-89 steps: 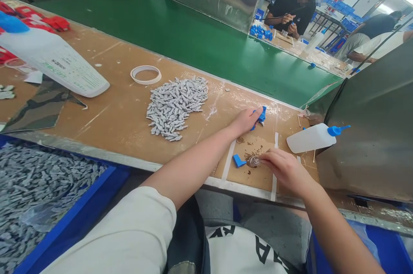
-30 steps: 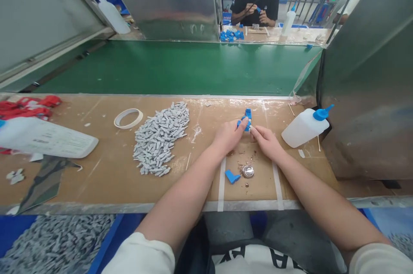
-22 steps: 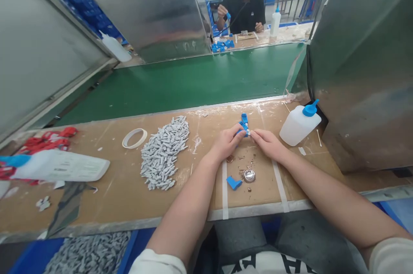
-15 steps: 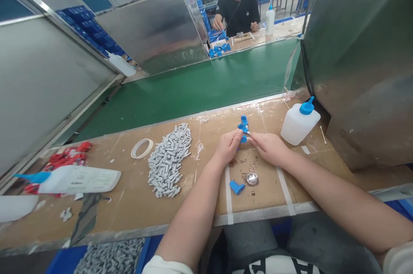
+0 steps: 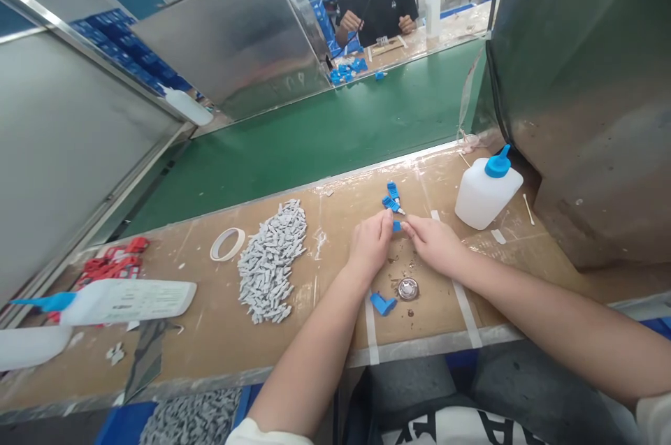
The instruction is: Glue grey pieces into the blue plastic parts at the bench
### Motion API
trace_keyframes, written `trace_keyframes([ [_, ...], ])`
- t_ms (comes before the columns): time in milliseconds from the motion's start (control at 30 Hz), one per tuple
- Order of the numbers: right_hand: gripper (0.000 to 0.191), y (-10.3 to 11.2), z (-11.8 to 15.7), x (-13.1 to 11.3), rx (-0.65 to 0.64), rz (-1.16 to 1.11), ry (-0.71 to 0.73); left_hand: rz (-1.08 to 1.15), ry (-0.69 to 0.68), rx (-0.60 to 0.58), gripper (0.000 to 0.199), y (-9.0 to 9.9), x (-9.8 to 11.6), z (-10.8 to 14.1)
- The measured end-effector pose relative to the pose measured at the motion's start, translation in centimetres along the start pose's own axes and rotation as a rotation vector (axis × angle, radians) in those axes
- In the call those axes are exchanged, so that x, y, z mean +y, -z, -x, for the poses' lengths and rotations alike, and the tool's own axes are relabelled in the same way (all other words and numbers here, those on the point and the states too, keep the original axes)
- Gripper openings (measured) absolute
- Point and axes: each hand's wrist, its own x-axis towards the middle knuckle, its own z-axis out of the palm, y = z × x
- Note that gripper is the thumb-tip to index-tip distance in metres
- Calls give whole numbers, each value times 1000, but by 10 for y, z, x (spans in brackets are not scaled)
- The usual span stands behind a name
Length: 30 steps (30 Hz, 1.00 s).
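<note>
My left hand [image 5: 371, 242] and my right hand [image 5: 433, 244] meet over the brown worktop, both closed on one small blue plastic part [image 5: 397, 226] that shows between the fingertips. Most of that part is hidden by the fingers. Just beyond them lie a few blue plastic pieces [image 5: 391, 199] with a pale tip. Nearer my body, a loose blue piece [image 5: 383, 304] rests beside a small round metal dish [image 5: 407, 288] with brown spots around it. A heap of small grey plastic parts [image 5: 272, 260] lies left of my left arm.
A white bottle with blue cap [image 5: 487, 193] stands at right; another bottle [image 5: 131, 300] lies at left near red parts [image 5: 112, 260]. A tape roll [image 5: 227, 244] is by the grey heap. Beyond runs a green conveyor belt [image 5: 293, 144], with a co-worker [image 5: 374, 1] seated across it.
The view has shifted slightly. My hands stay together on the blue part. Across the belt, the co-worker's hand has lifted, and a blue piece now lies at the belt's far edge.
</note>
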Motion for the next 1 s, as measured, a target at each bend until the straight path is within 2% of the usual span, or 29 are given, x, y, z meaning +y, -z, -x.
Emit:
trace_keyframes([
  [167,32,2,-3,6,-45,-45,25,190,-23,-57,54,-3,-6,-2],
  [267,34,6,-5,10,-31,-44,64,203,-42,-88,54,1,-6,-4],
  [333,36,9,-5,11,3,15,72,179,-5,-85,49,8,-7,-7],
  [400,38,11,-6,12,41,133,70,207,99,-13,43,15,-12,-11],
  [467,38,11,-8,11,69,275,69,374,249,108,40,18,-19,-17],
  [533,39,10,-10,10,95,398,73,656,355,162,30,16,-27,-24],
  [600,42,8,-11,9,111,475,58,900,389,132,28,10,-33,-31],
  [700,46,11,-11,2,137,516,-9,972,392,107,30,-1,-38,-39],
  [767,49,18,-12,-13,185,502,24,902,343,197,21,-6,-37,-43],
  [867,45,22,-22,-60,218,445,279,759,185,296,13,-8,-30,-42],
  [900,41,18,-28,-81,181,442,370,734,152,306,10,-8,-26,-41],
  [933,35,10,-35,-103,126,453,442,713,139,318,16,-7,-21,-38],
  [1000,26,-12,-54,-144,-14,515,498,677,136,356,31,-2,-13,-33],
])
